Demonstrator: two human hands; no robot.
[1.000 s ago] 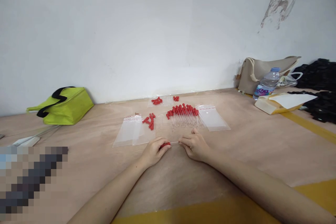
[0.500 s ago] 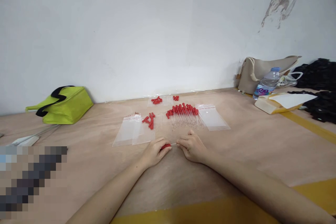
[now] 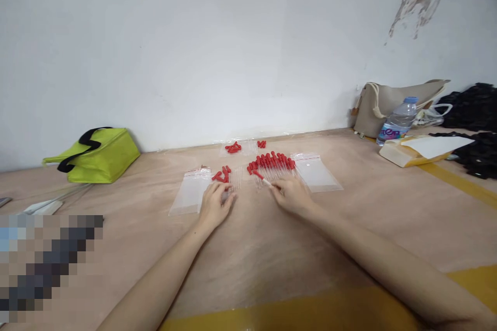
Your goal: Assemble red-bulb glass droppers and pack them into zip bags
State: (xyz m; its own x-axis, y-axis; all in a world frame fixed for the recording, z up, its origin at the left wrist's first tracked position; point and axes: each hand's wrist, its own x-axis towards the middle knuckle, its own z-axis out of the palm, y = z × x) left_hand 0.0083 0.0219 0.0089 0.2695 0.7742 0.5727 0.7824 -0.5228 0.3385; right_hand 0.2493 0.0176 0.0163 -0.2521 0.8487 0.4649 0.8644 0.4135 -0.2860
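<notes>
My right hand (image 3: 293,194) pinches a dropper (image 3: 266,182), a clear thin tube with a red rubber bulb; the bulb points away to the left. It lies at the near left side of a fanned row of similar red-bulbed droppers (image 3: 275,161). My left hand (image 3: 213,206) is just in front of several loose red rubber bulbs (image 3: 220,177), its thumb and fingers apart. Right beside those bulbs lie bare clear tubes (image 3: 236,178). Whether the left fingertips touch a bulb is hard to see.
Clear zip bags flank the work, one pair (image 3: 185,196) left and another bag (image 3: 320,176) right. More red bulbs (image 3: 233,148) rest near the wall. A lime-green bag (image 3: 108,158) stands left; a water bottle (image 3: 398,121) and beige bag (image 3: 367,114) stand right.
My hands have separated and moved forward. The left has let go of the red bulb and shifted left to the loose bulbs; the right has carried the dropper to the fanned row.
</notes>
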